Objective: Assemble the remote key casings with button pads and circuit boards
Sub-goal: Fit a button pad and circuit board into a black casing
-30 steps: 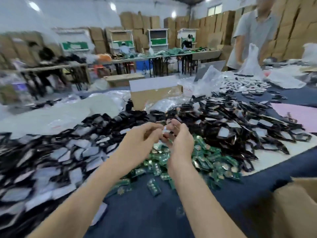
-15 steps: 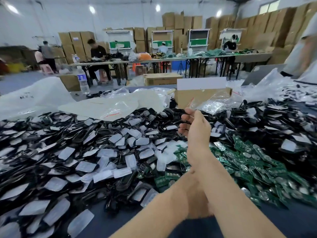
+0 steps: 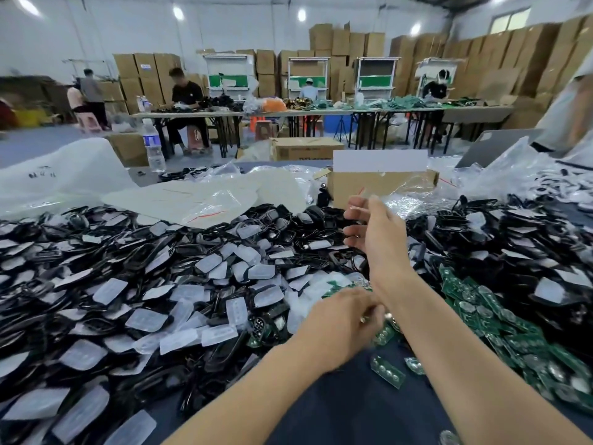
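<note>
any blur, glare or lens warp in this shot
Head view: the left hand is smeared by motion blur over the circuit boards, while the right hand is fairly sharp. Head view edges bow from the wide lens, bending the stacked cartons. Head view ceiling lamps are blown out, and the plastic bags carry soft glare.

The only bare counter (image 3: 346, 409) was a dark strip at the near edge, between the two forearms, with a stray board (image 3: 386, 372) lying on it. To the left a heap of black casings (image 3: 221, 354) and pale button pads (image 3: 146, 319) covered everything (no gap down to the surface showed). Green circuit boards (image 3: 500, 326) filled the right. Behind, a cardboard box (image 3: 369, 187) and plastic bags (image 3: 192, 200) closed the far side; above the heaps the air was open
</note>
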`<state>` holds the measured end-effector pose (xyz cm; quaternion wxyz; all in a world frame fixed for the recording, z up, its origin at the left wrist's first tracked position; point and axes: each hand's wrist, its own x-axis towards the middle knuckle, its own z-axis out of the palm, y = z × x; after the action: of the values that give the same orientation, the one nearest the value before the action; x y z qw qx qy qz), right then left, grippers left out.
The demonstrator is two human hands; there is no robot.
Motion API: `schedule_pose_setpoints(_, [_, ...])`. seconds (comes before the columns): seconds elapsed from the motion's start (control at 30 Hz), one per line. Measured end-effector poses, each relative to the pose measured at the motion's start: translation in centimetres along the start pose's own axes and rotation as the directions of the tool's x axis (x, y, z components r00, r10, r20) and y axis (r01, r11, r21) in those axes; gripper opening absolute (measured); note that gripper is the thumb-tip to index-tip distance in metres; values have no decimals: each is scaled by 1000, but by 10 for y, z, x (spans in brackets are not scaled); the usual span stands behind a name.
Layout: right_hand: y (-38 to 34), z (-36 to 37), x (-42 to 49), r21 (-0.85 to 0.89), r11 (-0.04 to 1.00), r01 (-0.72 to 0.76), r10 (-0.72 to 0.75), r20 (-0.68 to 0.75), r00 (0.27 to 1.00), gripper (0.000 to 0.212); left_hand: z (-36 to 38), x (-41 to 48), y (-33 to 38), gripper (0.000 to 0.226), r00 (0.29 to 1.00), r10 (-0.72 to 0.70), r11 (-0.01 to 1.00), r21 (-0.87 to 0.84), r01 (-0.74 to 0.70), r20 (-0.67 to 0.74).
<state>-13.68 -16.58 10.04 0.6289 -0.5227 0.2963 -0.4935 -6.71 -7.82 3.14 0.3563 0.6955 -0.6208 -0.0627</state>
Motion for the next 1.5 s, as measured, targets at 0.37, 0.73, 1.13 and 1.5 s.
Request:
schedule_pose_setpoints(0.37, [52, 24, 31, -204, 972, -115, 128, 51, 991, 26, -31, -18, -32, 28, 931, -339, 863, -439, 251, -133])
schedule_pose_setpoints(0.73, [76, 25, 57, -579, 815, -14, 105, 125, 987, 25, -75, -15, -69, 26, 654, -737, 317, -942, 111, -171])
schedule_pose_setpoints(1.13, [82, -13, 69, -919, 104, 380, 162, 393, 905, 43, -61, 3, -54, 24, 673, -719, 327, -939, 110, -172])
schedule_pose_setpoints(1.5, [86, -7, 91, -877, 127, 463, 179, 480, 859, 25, -71, 20, -58, 25, 692, -711, 307, -941, 146, -125])
